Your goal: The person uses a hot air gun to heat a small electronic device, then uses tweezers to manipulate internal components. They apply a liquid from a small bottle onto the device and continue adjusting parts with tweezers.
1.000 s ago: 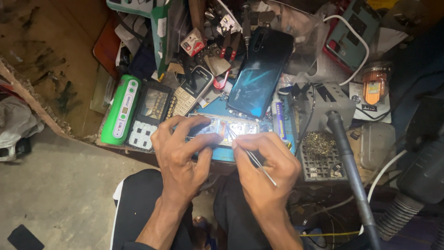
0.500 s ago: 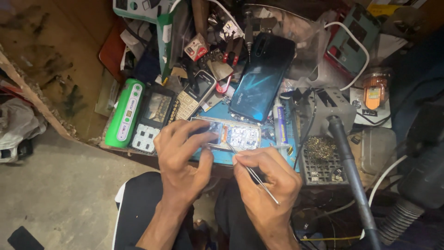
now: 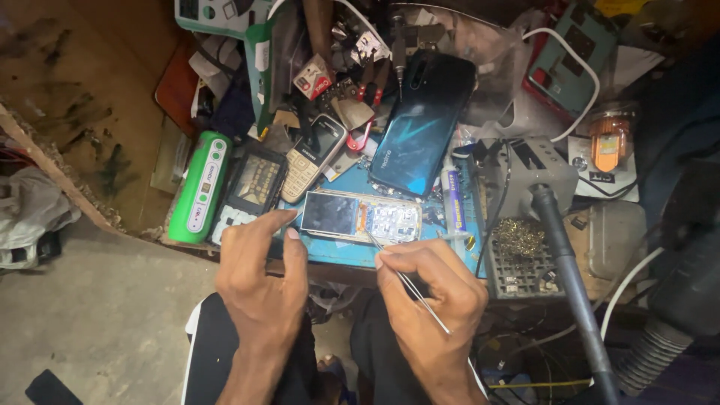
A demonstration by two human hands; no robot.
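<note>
Now, near to far, head view.
Lap: dark trousers (image 3: 225, 352) of the seated person, at the bottom edge below both hands.
Right hand (image 3: 431, 292): grip closed, pinching thin silver metal tweezers (image 3: 409, 281) between thumb and fingers; the rear end sticks out behind the hand, the tip lies on the keypad end of the opened phone.
Left hand (image 3: 259, 274): grip part-closed, holding nothing that I can see; thumb and forefinger tips touch the near left corner of the opened phone, at its screen end.
Opened phone: small bar-shaped keypad phone with its front cover off (image 3: 360, 217), lying flat and lengthwise on a blue work mat (image 3: 337, 255) at the near edge of the cluttered table (image 3: 525, 247), between the two hands and just beyond them.
Left of it: black keypad phone, face up (image 3: 251, 191); beside that a green and white oblong device (image 3: 199, 187) at the table edge.
Right of it: blue and white tube (image 3: 455, 202) on the mat; further right a brass wire cleaning ball (image 3: 520, 236) on a grid tray; a long dark handle (image 3: 570, 285) runs across this.
Behind: silver and white keypad phone (image 3: 315, 157), tilted; large dark blue smartphone with glossy back up (image 3: 421, 127), slanted.
Far: red-handled pliers (image 3: 367, 105) and mixed tools; white cable (image 3: 577, 67) over a teal case.
Floor: bare grey concrete (image 3: 97, 315), left of the lap.
</note>
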